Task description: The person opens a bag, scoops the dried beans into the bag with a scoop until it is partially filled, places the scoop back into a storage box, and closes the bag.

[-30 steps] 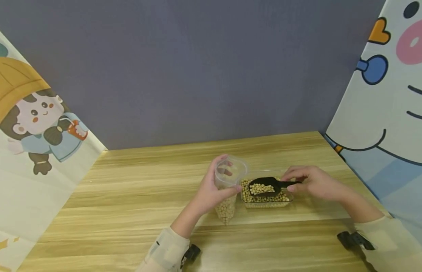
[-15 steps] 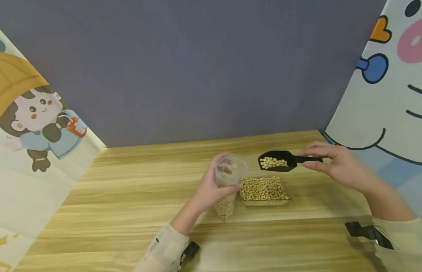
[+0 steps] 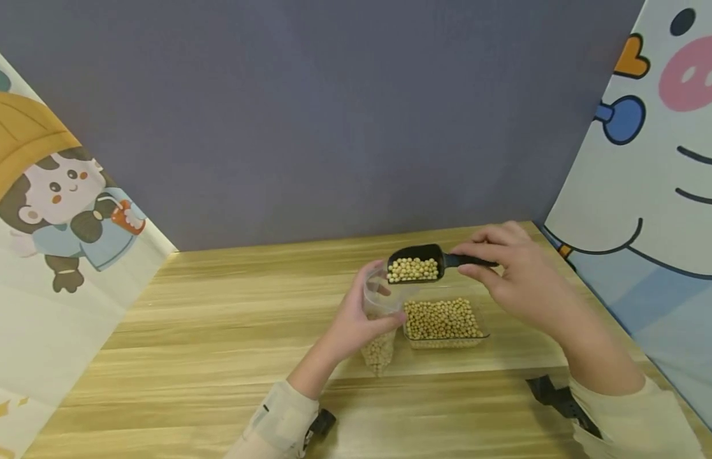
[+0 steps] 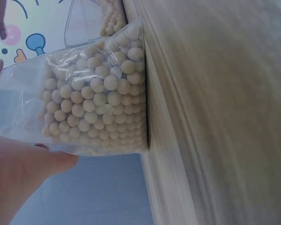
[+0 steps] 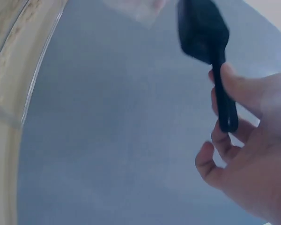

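My left hand grips a clear plastic bag by its upper part, with the mouth held wide. Pale round beans fill the lower part of the bag, which stands on the table in the left wrist view. My right hand pinches the handle of a black scoop between thumb and fingers. Beans lie in the scoop, and its front lip is over the right side of the bag's mouth. From below, the right wrist view shows the scoop and the thumb on its handle.
A clear rectangular container of beans stands on the wooden table, just right of the bag. A dark grey panel closes the back, and printed panels flank both sides.
My right hand has lifted the loaded scoop out of the container, first up and to the right, then left to the bag's mouth. The left hand and bag have stayed nearly still.
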Tool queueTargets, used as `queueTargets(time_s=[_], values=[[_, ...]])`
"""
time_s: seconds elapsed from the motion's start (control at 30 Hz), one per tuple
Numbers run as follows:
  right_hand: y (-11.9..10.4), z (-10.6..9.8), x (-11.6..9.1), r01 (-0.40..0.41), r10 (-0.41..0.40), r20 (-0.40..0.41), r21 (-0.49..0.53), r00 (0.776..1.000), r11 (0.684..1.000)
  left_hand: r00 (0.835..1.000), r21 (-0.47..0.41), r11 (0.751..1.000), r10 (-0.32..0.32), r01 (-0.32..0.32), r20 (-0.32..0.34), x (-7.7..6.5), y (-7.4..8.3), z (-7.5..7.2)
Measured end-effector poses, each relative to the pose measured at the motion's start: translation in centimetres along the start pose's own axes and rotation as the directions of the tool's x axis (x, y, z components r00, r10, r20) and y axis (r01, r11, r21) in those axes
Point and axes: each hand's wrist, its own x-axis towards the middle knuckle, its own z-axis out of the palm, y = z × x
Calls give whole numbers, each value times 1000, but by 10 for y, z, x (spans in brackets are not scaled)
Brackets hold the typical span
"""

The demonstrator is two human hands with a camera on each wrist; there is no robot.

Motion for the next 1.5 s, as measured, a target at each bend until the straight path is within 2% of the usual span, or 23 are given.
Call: queueTargets(time_s=[0.07,0.17,0.3,0.4,0.57,0.7,0.77,0.87,0.93,1.0,1.07,1.13,1.23,1.33,1.5], values=[[-12,6,5,60,-61,-41,-33,997,998,1000,-9,1000,-15,15,0,-1,0,0],[-28,12,10,102,-110,-80,-93,991,990,1000,7,1000,-18,18,-6,-1,-1,0],[-42,15,14,103,-119,-93,-157,989,982,1000,53,999,-9,9,-13,0,-3,-1],[-47,17,15,105,-123,-94,-182,988,978,1000,52,999,-5,5,-7,0,-4,-2],[-38,12,15,92,-104,-122,-102,987,990,1000,38,999,24,-23,-2,1,-3,-2],[-5,-4,7,-5,1,-124,-33,992,999,999,42,998,38,-38,-13,1,-2,-1],[16,-12,0,-85,81,-87,-47,993,995,999,47,998,36,-36,-15,1,-1,-1],[44,-18,-10,-208,210,17,-74,978,975,999,50,998,33,-32,-14,1,0,-2],[58,-18,-14,-286,295,135,-78,946,955,999,50,998,32,-31,-12,1,0,-2],[67,-14,-17,-327,336,250,-75,908,942,999,48,998,31,-31,-11,1,0,-2],[72,-7,-18,-328,331,341,-70,880,942,1000,49,998,25,-25,-8,1,-1,-2],[75,1,-21,-306,310,390,-75,867,949,1000,52,998,24,-24,-3,2,-1,-2],[77,13,-24,-266,274,404,-78,873,961,1000,57,998,18,-18,-1,2,-1,-1],[80,21,-26,-254,266,417,-84,869,963,1000,55,998,19,-19,-6,3,-1,-1],[80,35,-28,-174,206,438,-114,875,978,1000,57,998,16,-15,-7,3,0,-2]])
